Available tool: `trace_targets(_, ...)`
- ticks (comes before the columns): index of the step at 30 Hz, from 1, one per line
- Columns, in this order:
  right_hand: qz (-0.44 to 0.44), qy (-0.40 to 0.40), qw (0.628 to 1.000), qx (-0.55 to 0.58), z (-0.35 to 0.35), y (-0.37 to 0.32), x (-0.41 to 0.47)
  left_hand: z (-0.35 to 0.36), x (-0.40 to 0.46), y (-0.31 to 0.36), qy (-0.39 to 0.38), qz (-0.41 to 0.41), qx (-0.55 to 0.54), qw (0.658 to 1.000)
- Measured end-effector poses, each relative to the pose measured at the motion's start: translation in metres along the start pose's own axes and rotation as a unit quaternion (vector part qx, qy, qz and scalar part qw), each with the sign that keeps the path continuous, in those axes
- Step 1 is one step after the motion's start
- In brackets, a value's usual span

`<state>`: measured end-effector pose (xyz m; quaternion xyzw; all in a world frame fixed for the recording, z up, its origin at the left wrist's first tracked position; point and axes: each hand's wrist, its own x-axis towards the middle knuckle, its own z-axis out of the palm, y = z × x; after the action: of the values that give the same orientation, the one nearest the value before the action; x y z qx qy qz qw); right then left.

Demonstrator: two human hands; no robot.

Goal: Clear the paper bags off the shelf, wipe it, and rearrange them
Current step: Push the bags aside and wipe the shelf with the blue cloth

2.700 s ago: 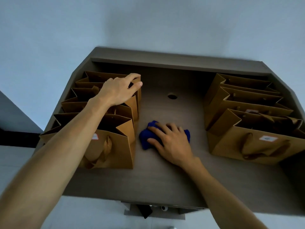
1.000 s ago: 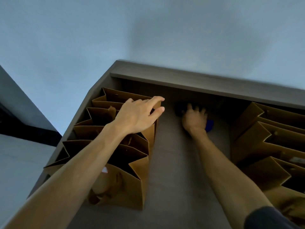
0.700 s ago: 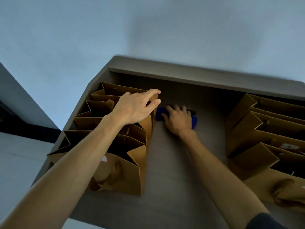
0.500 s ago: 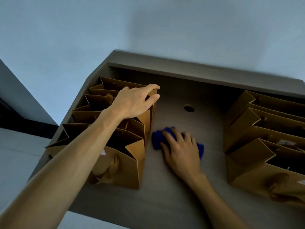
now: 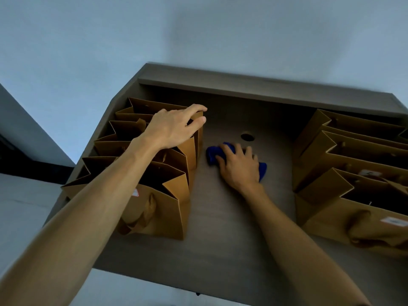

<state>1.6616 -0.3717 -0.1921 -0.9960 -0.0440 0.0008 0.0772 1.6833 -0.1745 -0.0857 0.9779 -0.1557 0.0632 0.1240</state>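
Back from the rear, right hand (image 5: 239, 166) presses blue cloth (image 5: 212, 153) mid-shelf.

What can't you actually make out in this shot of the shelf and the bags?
Head view only:
- Most of the blue cloth lies hidden under the right hand.
- The sticker on the front left bag is partly covered by the left forearm; its print is too small to read.
- The right-hand bags are cut off by the frame edge.
- The bags' insides are too dark to see.
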Motion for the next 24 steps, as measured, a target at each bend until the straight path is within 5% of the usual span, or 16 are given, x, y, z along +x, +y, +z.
trace_targets(14,-0.220,0.026,0.975,0.026,-0.003,0.009,-0.200,0.000,-0.001,0.001,0.000,0.000,0.008,1.000)
trace_targets(24,-0.286,0.003,0.957,0.047,-0.002,-0.007,-0.218,-0.001,-0.002,0.003,0.000,-0.006,0.001,1.000)
